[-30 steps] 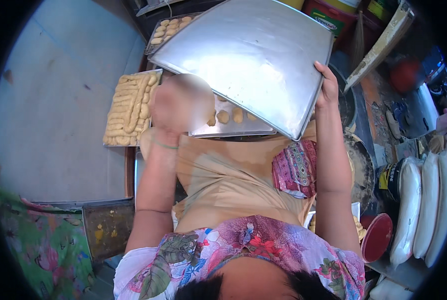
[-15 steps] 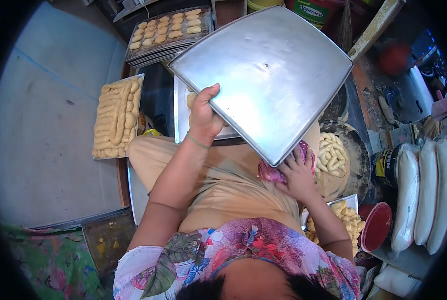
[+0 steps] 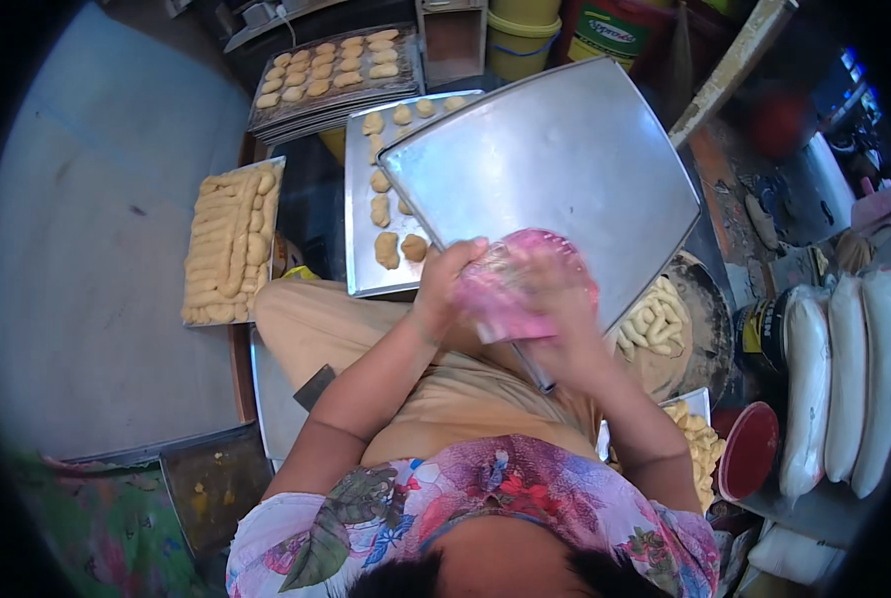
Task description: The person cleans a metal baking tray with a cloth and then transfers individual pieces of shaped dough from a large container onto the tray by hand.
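Observation:
A bare silver baking tray (image 3: pixel 555 159) is tilted over my lap, gripped at its left edge by my left hand (image 3: pixel 439 291). My right hand (image 3: pixel 571 329), smeared by motion, holds a pink patterned cloth (image 3: pixel 525 261) against the tray's near part. Behind the raised tray lies another metal tray (image 3: pixel 357 274) with rows of small dough pieces (image 3: pixel 386 251), some of them hidden. Right of my lap, pale dough strips (image 3: pixel 655 321) rest on a round floury board (image 3: pixel 710 349), partly covered by the raised tray.
A tray of long dough rolls (image 3: pixel 228 249) sits at left beside a large pale board (image 3: pixel 106 259). Stacked trays with flat dough pieces (image 3: pixel 336 68) stand at the back. On the right are yellow dough pieces (image 3: pixel 700 444), a red tub (image 3: pixel 748 453) and long white bags (image 3: pixel 809 389).
The tray has come lower and nearer, uncovering more of the dough tray behind. My right hand has lifted the pink cloth from my lap onto the raised tray.

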The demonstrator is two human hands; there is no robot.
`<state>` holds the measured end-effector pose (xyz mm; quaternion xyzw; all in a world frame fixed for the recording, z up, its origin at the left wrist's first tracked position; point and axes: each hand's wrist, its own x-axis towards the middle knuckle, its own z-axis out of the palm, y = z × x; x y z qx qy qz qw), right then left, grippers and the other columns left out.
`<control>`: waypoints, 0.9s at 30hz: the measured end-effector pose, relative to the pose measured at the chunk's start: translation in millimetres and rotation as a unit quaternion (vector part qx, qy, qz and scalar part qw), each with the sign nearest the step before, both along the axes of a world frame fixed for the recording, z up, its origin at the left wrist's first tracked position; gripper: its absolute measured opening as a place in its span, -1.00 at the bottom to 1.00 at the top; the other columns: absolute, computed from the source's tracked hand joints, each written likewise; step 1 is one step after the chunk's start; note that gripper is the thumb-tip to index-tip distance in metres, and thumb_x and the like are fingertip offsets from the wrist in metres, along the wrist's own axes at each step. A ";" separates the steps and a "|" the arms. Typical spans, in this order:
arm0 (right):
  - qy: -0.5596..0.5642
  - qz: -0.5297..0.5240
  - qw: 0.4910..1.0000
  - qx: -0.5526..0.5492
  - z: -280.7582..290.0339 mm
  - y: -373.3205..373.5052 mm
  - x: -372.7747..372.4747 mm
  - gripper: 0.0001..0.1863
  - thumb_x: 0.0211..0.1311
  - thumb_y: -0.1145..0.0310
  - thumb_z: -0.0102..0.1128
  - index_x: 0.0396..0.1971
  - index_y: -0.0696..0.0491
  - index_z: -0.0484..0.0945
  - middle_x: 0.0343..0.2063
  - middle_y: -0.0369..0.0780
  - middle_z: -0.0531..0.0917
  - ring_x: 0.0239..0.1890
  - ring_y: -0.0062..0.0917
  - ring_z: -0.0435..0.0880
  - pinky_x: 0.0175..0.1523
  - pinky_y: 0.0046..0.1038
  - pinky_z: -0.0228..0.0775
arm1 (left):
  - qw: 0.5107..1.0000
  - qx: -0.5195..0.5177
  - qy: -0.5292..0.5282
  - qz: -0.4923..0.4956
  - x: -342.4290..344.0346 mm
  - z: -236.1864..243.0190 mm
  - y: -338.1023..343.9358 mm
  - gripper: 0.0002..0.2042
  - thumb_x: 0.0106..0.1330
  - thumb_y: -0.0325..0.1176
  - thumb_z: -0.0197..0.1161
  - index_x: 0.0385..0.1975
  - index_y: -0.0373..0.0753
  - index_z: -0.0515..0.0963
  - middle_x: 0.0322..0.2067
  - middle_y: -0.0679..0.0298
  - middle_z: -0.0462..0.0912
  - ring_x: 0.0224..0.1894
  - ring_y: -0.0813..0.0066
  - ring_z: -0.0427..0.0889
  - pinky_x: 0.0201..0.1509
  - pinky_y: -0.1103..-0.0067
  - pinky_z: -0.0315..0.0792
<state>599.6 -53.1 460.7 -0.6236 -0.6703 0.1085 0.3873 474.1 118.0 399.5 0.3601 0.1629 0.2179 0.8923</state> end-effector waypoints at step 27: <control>-0.046 -0.223 0.959 0.170 -63.1 93.9 53.7 -0.60 0.12 0.36 0.09 -0.02 0.15 0.41 0.01 0.01 0.46 0.10 -0.15 0.40 0.20 -0.20 0.14 | 0.972 0.149 -0.017 0.182 -57.2 37.5 21.0 -0.61 0.13 -0.45 0.18 -0.01 -0.33 0.36 -0.18 0.22 0.51 -0.15 0.43 0.54 -0.08 0.52 0.46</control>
